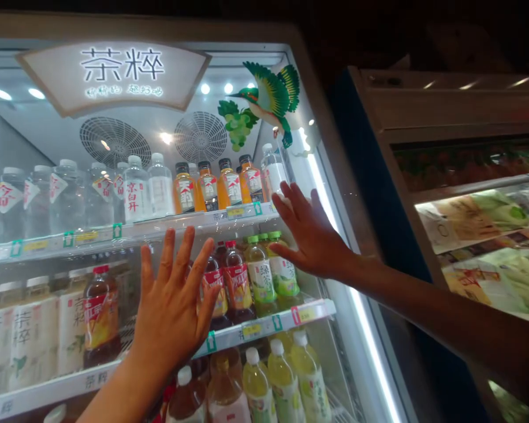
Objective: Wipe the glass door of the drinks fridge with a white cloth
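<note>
Fingers point(184, 255) of your left hand point(170, 308): spread wide, raised before the lit drinks fridge point(255, 34), between a single red-topped bottle point(100, 317) and the paired red bottles point(238, 285) on the second shelf point(317, 310). Fingers of your right hand point(311, 241): parted, thumb out, at the fridge's right side, near the green-capped bottles point(261, 273) below and a clear bottle point(272, 165) above; whether either hand touches the front, cannot tell.

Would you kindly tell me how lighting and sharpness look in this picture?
Head view: the sign glows and the strip light glares white; head view: the right hand is darker than the left hand; head view: the far-right packages look blurred.
</note>
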Available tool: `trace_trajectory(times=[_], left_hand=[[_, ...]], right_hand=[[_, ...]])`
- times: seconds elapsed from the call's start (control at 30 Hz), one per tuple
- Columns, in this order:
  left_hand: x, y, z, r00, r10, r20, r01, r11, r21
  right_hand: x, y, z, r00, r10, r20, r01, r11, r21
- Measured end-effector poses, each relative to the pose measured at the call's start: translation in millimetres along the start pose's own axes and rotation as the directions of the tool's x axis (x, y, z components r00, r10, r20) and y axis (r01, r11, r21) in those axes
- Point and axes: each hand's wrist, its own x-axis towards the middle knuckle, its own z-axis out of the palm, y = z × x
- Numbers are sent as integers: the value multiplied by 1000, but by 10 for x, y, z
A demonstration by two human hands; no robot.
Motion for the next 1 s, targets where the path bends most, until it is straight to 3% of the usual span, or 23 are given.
trace_trajectory(times=[0.07,0.17,0.2,0.27,0.33,0.4,0.43,0.57,0.63,0.77,0.9,1.0], left_hand=[[-127,146,32,999,-16,31,16,1000,-14],[-444,338,36,994,-59,95,63,997,-43],[-565,387,20,991,-73,116,79,996,-46],[-803,455,-34,981,-112,158,119,992,-31],[-1040,486,-102,969,-158,192,161,987,0],[-1304,496,-166,955,-211,210,211,977,22],[-1453,500,-193,948,-235,215,235,972,25],[-2091,514,-266,923,-274,270,282,959,11],[-2327,499,-276,920,-253,298,265,964,0],[-2501,393,-288,928,-218,303,244,968,-53],[-2658,286,-347,933,-143,331,186,977,-101],[-3044,314,-381,940,-89,329,127,987,-97]], right_hand=[[-311,-199,49,998,-46,50,43,998,51],[-812,-673,86,933,-328,146,300,936,187],[-912,-784,82,917,-368,152,334,919,209],[-995,-889,81,954,-273,128,248,951,184],[-1040,-926,133,996,-23,86,12,992,123],[-1209,-1049,236,989,130,70,-137,985,108],[-1355,-1165,291,987,129,94,-140,983,123],[-1935,-1748,431,983,-93,160,60,978,199],[-1950,-1933,468,983,-44,178,11,983,181],[-1750,-2218,531,957,231,178,-254,960,117],[-2131,-2742,616,980,148,136,-160,984,81],[-2444,-3000,678,982,141,125,-147,988,41]])
